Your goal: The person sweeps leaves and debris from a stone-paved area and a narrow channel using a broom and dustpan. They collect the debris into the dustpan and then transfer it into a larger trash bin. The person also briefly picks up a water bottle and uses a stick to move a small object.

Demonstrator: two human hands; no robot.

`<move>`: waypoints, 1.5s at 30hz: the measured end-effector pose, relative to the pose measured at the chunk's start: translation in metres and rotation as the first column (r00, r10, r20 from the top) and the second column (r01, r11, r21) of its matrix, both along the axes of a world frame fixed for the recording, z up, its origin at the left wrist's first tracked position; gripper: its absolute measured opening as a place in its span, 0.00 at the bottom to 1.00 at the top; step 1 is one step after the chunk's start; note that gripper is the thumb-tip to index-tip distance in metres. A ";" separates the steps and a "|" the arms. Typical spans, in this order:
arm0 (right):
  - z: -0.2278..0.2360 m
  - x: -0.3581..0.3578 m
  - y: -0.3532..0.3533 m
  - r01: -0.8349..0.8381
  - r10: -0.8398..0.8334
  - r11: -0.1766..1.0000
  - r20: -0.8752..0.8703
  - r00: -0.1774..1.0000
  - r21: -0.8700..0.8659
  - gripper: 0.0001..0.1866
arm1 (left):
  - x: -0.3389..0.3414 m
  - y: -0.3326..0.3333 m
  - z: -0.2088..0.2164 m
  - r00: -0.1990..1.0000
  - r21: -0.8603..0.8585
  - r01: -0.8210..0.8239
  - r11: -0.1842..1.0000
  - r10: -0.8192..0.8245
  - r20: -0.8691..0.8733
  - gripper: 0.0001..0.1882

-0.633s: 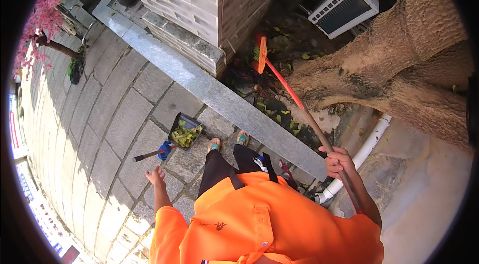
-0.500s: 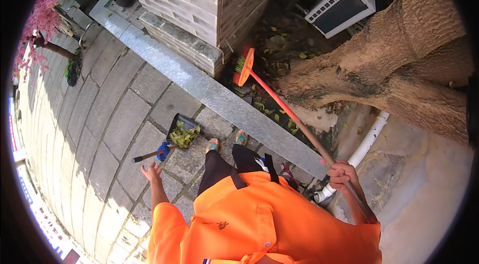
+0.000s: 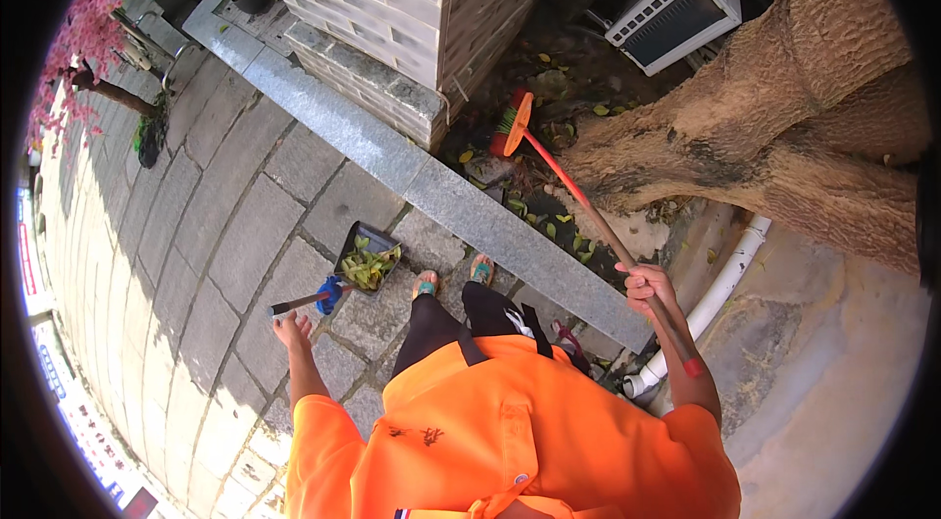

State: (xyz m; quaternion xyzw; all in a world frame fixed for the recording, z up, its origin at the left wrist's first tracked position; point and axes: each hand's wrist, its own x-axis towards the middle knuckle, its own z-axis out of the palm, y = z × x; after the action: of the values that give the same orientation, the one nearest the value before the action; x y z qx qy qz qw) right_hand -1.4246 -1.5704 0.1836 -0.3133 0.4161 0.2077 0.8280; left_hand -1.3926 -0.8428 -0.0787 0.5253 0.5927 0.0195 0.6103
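The right hand [image 3: 647, 287] is closed around the shaft of a long-handled push broom [image 3: 591, 208], and it has lifted and moved inward since half a second ago. The red cap of the handle now shows below that fist. Ahead of the fist and to its left, the orange broom head [image 3: 519, 124] has swung back from the tiled pillar [image 3: 412, 29]; a moment ago it sat closer to the pillar's corner, its bristles blurred. They are sharper now, which suggests the stroke is slowing or reversing.

The left hand [image 3: 294, 331], fingers loosely curled, has closed most of the gap to the dustpan handle [image 3: 294, 304]. Its fingertips are right beside the handle's end; whether they touch, I cannot tell. The two hands are well apart.

The black dustpan [image 3: 377, 238] has not moved over the paving: it rests ahead of the left hand and to its right, with a pile of leaves [image 3: 368, 267] in it and a blue wrapping [image 3: 330, 295] around the handle's base.

Fallen leaves [image 3: 550, 230] remain ahead of the right hand, beyond the stone curb [image 3: 421, 176]. For the sweeping, this means broom and pan are on opposite sides of that curb, with these leaves not yet gathered.
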 end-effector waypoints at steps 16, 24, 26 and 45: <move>0.063 0.016 0.061 -0.171 0.177 0.915 -0.017 0.984 -0.365 0.15 | 0.031 0.005 -0.009 0.990 -0.065 0.098 0.993 -0.090 0.109 0.18; 0.046 -0.007 0.082 0.012 -0.017 0.996 0.059 0.998 0.086 0.15 | 0.015 -0.046 -0.019 0.783 0.109 0.585 0.804 -0.594 0.181 0.10; 0.023 -0.005 0.081 0.018 -0.021 0.996 0.033 0.999 0.087 0.14 | 0.024 -0.057 0.014 0.784 0.174 0.568 0.804 -0.593 0.182 0.12; -0.060 -0.046 -0.016 -0.093 0.129 0.939 0.087 0.988 -0.331 0.06 | 0.140 -0.259 0.418 0.260 0.520 0.768 0.374 -0.924 0.281 0.21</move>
State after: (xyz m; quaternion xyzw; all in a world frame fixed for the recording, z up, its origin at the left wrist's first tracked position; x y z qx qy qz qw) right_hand -1.4711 -1.5865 0.1234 -0.4796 0.3814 0.1653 0.7728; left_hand -1.2526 -1.1022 0.3394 0.8117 0.0065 -0.0864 0.5776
